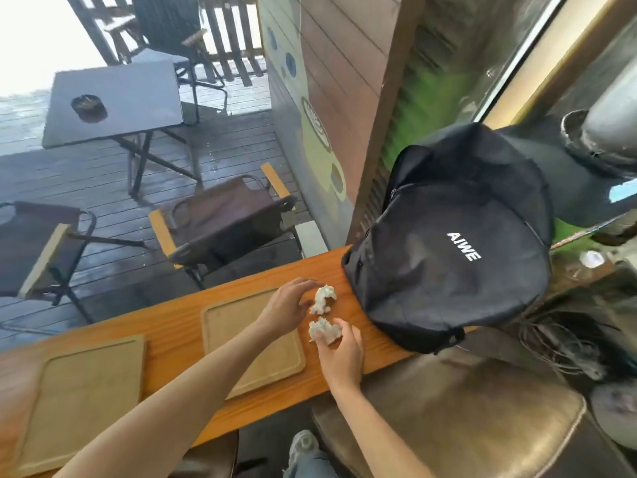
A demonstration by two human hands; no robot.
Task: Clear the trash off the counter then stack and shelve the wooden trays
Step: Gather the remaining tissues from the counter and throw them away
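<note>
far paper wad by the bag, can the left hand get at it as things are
Probably yes: the left hand is open right beside the far paper wad, fingers nearly touching it. Nothing lies between them, and the bag sits behind it.

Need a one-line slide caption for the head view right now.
Both hands reach crumpled tissue wads: right hand grips one, left hand touches the other, beside two wooden trays.

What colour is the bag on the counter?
The bag is black, with white letters "AIWE"; the head view shows it.
</note>
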